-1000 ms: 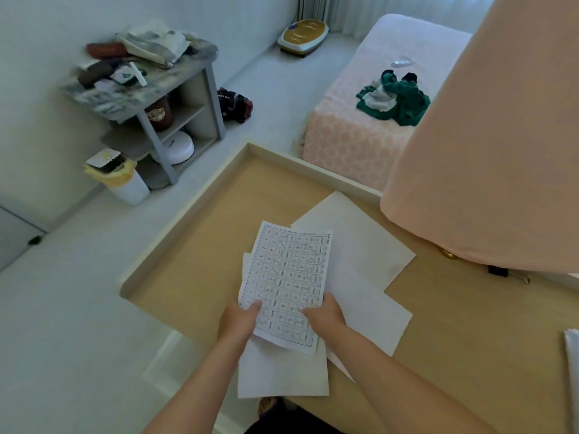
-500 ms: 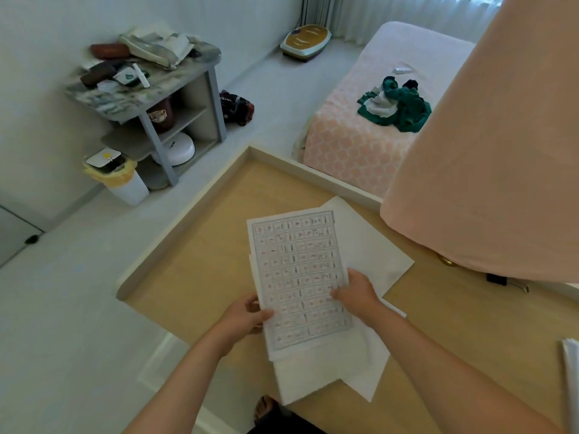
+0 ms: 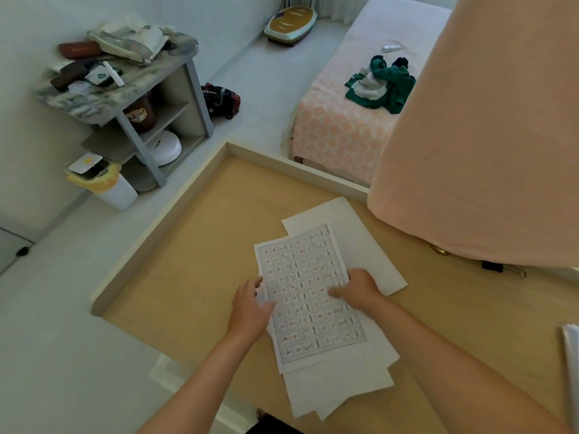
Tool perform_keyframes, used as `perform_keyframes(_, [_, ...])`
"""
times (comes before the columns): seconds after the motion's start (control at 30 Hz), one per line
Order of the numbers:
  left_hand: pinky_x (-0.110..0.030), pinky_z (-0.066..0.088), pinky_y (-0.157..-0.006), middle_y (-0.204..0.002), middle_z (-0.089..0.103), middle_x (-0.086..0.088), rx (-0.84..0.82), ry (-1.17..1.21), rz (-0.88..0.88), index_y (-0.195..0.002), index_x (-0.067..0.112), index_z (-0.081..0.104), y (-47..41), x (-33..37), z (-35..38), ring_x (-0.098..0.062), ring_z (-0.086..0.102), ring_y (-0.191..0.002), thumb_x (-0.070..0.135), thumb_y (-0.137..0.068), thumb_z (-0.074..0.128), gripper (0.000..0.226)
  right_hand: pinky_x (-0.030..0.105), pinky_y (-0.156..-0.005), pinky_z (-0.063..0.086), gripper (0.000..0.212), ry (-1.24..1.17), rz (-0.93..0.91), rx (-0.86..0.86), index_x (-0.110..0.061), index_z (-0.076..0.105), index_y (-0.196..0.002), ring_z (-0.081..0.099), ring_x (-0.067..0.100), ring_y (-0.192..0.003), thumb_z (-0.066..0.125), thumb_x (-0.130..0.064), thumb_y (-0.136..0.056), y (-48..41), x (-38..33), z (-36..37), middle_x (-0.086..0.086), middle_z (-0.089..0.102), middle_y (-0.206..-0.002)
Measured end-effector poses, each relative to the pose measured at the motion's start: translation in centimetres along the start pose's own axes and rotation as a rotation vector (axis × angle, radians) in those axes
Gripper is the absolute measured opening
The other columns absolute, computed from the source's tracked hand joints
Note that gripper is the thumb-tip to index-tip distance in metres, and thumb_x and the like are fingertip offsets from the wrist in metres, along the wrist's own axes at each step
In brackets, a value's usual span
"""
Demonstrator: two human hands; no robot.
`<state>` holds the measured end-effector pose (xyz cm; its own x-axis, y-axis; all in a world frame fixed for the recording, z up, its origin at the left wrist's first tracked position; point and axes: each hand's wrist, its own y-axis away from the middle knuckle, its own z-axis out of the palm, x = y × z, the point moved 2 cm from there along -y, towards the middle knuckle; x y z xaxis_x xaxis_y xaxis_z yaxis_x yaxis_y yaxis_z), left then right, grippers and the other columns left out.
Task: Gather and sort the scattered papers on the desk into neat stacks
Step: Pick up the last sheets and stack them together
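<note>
A printed sheet with a grid of small characters (image 3: 308, 296) lies on top of several blank white sheets (image 3: 341, 386) on the wooden desk (image 3: 188, 277). My left hand (image 3: 252, 303) rests at the sheet's left edge, fingers reaching over it. My right hand (image 3: 355, 288) presses on the sheet's right side with its fingers flat on the paper. One blank sheet (image 3: 366, 245) sticks out beyond the pile at the upper right. The blank sheets fan out unevenly at the bottom.
A large pink cloth (image 3: 485, 136) hangs over the desk's right part. More white paper (image 3: 571, 355) shows at the right edge. A black clip (image 3: 493, 266) lies under the cloth. Beyond the desk's raised rim (image 3: 163, 227) are a cluttered grey shelf (image 3: 125, 89), a bin and a bed.
The printed sheet has turned clockwise and slid right over the blank sheets. Both hands moved with it, from the sheet's bottom edge up to its left and right sides.
</note>
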<state>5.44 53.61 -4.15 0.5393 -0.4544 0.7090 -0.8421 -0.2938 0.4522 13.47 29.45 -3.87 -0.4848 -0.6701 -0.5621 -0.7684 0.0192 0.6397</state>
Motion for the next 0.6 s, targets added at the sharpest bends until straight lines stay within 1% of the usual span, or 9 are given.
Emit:
perform_keyframes(0.1, [-0.039, 0.043, -0.104, -0.132, 0.049, -0.005, 0.187, -0.038, 0.092, -0.136, 0.016, 0.049, -1.5, 1.4, -0.7, -0.023, 0.050, -0.122, 0.016, -0.087, 0.069, 0.054, 0.033, -0.073, 0.058, 0.030, -0.156, -0.045, 0.205, -0.010, 0.070, -0.110, 0.068, 0.021, -0.084, 0.077, -0.014, -0.082, -1.5, -1.5, -4.1, 0.006, 0.072, -0.101])
perform_keyframes(0.13, [-0.038, 0.040, -0.106, -0.132, 0.049, -0.006, 0.201, -0.082, 0.129, -0.136, 0.016, 0.049, -2.0, 2.1, -0.6, -0.026, 0.047, -0.124, 0.017, -0.087, 0.069, 0.053, 0.033, -0.072, 0.058, 0.032, -0.163, -0.037, 0.297, -0.011, 0.068, -0.113, 0.067, 0.021, -0.083, 0.076, -0.014, -0.082, -2.4, -1.6, -5.4, 0.007, 0.071, -0.103])
perform_keyframes(0.2, [-0.037, 0.032, -0.111, -0.141, 0.044, -0.006, 0.109, -0.233, 0.204, -0.141, 0.019, 0.045, -2.8, 3.7, 0.3, -0.026, 0.038, -0.133, 0.024, -0.088, 0.068, 0.059, 0.035, -0.072, 0.059, 0.032, -0.059, -0.020, 0.390, -0.017, 0.066, -0.110, 0.066, 0.021, -0.084, 0.070, -0.017, -0.079, -3.6, -1.6, -7.3, 0.004, 0.070, -0.104])
perform_keyframes(0.27, [-0.039, 0.025, -0.116, -0.155, 0.029, -0.004, -0.077, -0.391, 0.234, -0.150, 0.023, 0.034, -3.5, 5.1, 1.8, -0.027, 0.023, -0.143, 0.037, -0.088, 0.067, 0.072, 0.038, -0.082, 0.058, 0.039, 0.154, 0.018, 0.340, -0.023, 0.065, -0.110, 0.063, 0.025, -0.102, 0.068, -0.026, -0.071, -4.6, -1.0, -7.7, 0.002, 0.066, -0.112])
perform_keyframes(0.33, [-0.043, 0.018, -0.120, -0.162, 0.016, -0.001, -0.252, -0.479, 0.226, -0.155, 0.026, 0.023, -3.9, 5.9, 3.4, -0.026, 0.010, -0.149, 0.046, -0.086, 0.067, 0.084, 0.036, -0.092, 0.048, 0.055, 0.238, 0.113, 0.300, -0.026, 0.055, -0.121, 0.049, 0.029, -0.119, 0.074, -0.033, -0.070, -5.2, -0.6, -7.1, 0.006, 0.051, -0.128])
perform_keyframes(0.4, [-0.043, 0.015, -0.121, -0.164, 0.009, -0.001, -0.328, -0.498, 0.205, -0.156, 0.025, 0.018, -4.0, 6.2, 4.6, -0.025, 0.004, -0.151, 0.049, -0.086, 0.066, 0.089, 0.034, -0.087, 0.047, 0.065, 0.090, 0.180, 0.302, -0.022, 0.045, -0.130, 0.050, 0.028, -0.113, 0.077, -0.026, -0.074, -5.3, -0.7, -6.2, 0.009, 0.043, -0.132])
perform_keyframes(0.43, [-0.043, 0.014, -0.121, -0.164, 0.008, -0.001, -0.318, -0.487, 0.196, -0.156, 0.025, 0.018, -4.1, 6.1, 4.9, -0.024, 0.003, -0.151, 0.049, -0.086, 0.067, 0.089, 0.033, -0.081, 0.051, 0.062, -0.036, 0.199, 0.289, -0.017, 0.045, -0.129, 0.057, 0.025, -0.102, 0.077, -0.019, -0.075, -5.2, -0.9, -5.8, 0.009, 0.049, -0.130])
perform_keyframes(0.5, [-0.042, 0.015, -0.120, -0.164, 0.012, 0.000, -0.267, -0.437, 0.185, -0.155, 0.024, 0.021, -4.1, 6.0, 5.1, -0.023, 0.005, -0.150, 0.045, -0.087, 0.067, 0.085, 0.033, -0.077, 0.058, 0.044, -0.178, 0.220, 0.190, -0.013, 0.058, -0.119, 0.066, 0.021, -0.090, 0.074, -0.012, -0.079, -4.6, -1.0, -4.7, 0.007, 0.066, -0.118])
perform_keyframes(0.6, [-0.041, 0.023, -0.118, -0.159, 0.027, 0.000, -0.225, -0.295, 0.163, -0.152, 0.021, 0.027, -4.1, 6.0, 4.4, -0.023, 0.018, -0.147, 0.035, -0.087, 0.069, 0.079, 0.030, -0.073, 0.057, 0.032, -0.193, 0.178, 0.108, -0.012, 0.067, -0.113, 0.069, 0.021, -0.090, 0.074, -0.010, -0.082, -3.3, 0.2, -3.4, 0.005, 0.071, -0.110])
